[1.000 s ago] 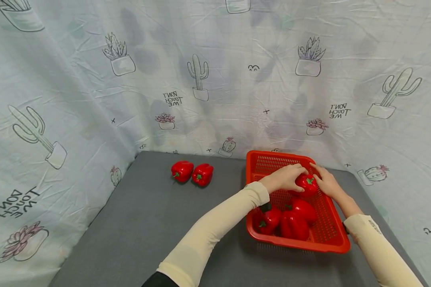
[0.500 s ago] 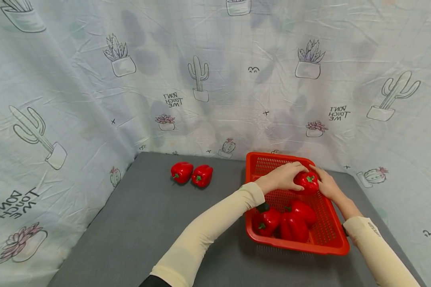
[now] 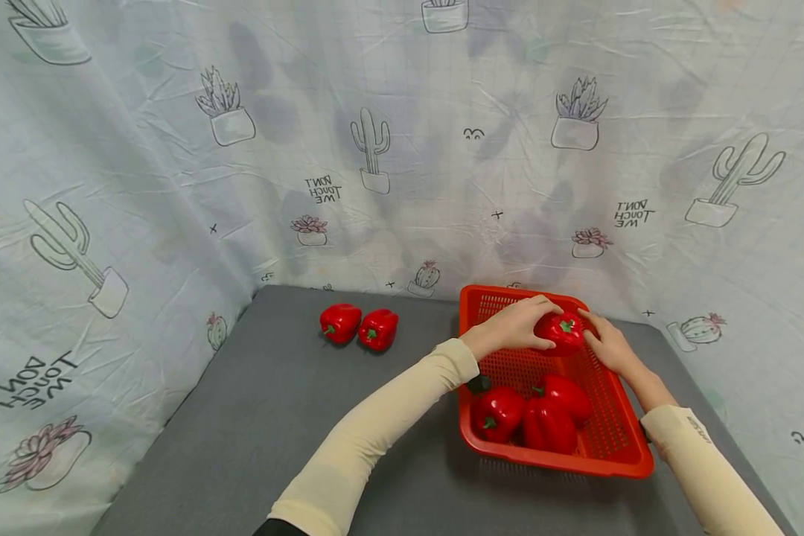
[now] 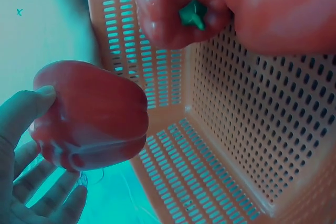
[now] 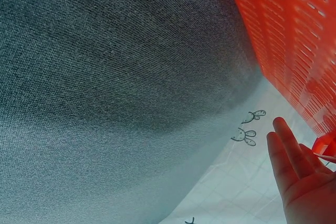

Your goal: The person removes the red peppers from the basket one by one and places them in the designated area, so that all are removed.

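Observation:
My left hand (image 3: 517, 325) grips a red bell pepper (image 3: 560, 333) above the far part of the red plastic basket (image 3: 616, 463). In the left wrist view, the thumb presses one side of the held pepper (image 4: 89, 116), with the fingers below it. My right hand (image 3: 608, 344) lies over the basket's right rim. Its fingers (image 5: 287, 153) stretch out fairly straight beside the outer wall in the right wrist view; its thumb is mostly hidden there. Three red bell peppers lie in the near part of the basket, including one on the left (image 3: 498, 415).
Two more bell peppers, a left one (image 3: 340, 323) and a right one (image 3: 378, 330), lie side by side on the grey tabletop (image 3: 261, 417), left of the basket. A white curtain (image 3: 429, 179) printed with cacti hangs behind and beside the table.
My left hand has lifted the pepper slightly and shifted it left, away from my right hand. My right hand stays at the basket's right rim. The other peppers have not moved.

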### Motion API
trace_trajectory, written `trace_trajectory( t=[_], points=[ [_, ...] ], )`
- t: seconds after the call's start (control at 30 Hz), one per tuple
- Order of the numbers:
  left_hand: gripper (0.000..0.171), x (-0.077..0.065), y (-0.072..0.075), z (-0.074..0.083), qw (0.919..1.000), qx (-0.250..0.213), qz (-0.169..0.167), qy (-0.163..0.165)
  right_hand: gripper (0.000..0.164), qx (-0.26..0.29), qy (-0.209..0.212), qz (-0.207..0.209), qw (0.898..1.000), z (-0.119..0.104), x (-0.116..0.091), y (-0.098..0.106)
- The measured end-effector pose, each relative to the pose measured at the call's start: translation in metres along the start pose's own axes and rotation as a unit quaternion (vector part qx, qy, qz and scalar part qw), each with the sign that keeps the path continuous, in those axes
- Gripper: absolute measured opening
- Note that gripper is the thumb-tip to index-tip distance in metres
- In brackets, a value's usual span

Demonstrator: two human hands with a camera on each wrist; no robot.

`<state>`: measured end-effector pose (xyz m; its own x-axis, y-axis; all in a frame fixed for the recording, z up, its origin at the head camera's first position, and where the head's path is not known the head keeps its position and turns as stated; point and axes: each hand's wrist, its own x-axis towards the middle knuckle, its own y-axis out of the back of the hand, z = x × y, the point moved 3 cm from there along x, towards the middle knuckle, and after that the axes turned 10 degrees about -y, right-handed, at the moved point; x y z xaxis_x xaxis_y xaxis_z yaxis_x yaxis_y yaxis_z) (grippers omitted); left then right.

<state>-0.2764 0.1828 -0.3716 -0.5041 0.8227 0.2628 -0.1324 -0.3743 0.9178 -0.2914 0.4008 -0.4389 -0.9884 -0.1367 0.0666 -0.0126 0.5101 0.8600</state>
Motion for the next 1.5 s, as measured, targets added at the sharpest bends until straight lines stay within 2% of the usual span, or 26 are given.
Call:
trace_trajectory(
  t=[0.6,0.83,1.07,1.33,1.5],
  points=[
    [0.057,-0.024,0.014,-0.021,0.999,-0.01,0.028,0.033,0.047,0.009,0.001,-0.004,1.0,-0.001,0.0,0.001],
    [0.056,-0.033,0.018,-0.027,0.9986,-0.006,0.038,0.036,0.047,0.004,0.005,-0.003,1.0,-0.001,0.001,0.001],
    [0.056,-0.04,0.026,-0.037,0.9973,0.01,0.063,0.036,0.047,0.008,0.004,-0.001,1.0,0.0,-0.001,0.0],
    [0.058,-0.052,0.034,-0.052,0.9945,-0.009,0.088,0.057,0.047,0.011,0.006,-0.001,1.0,0.001,0.0,-0.001],
    [0.059,-0.059,0.038,-0.059,0.9932,-0.011,0.101,0.057,0.047,0.011,0.005,-0.001,1.0,0.002,-0.001,-0.002]
  ],
)
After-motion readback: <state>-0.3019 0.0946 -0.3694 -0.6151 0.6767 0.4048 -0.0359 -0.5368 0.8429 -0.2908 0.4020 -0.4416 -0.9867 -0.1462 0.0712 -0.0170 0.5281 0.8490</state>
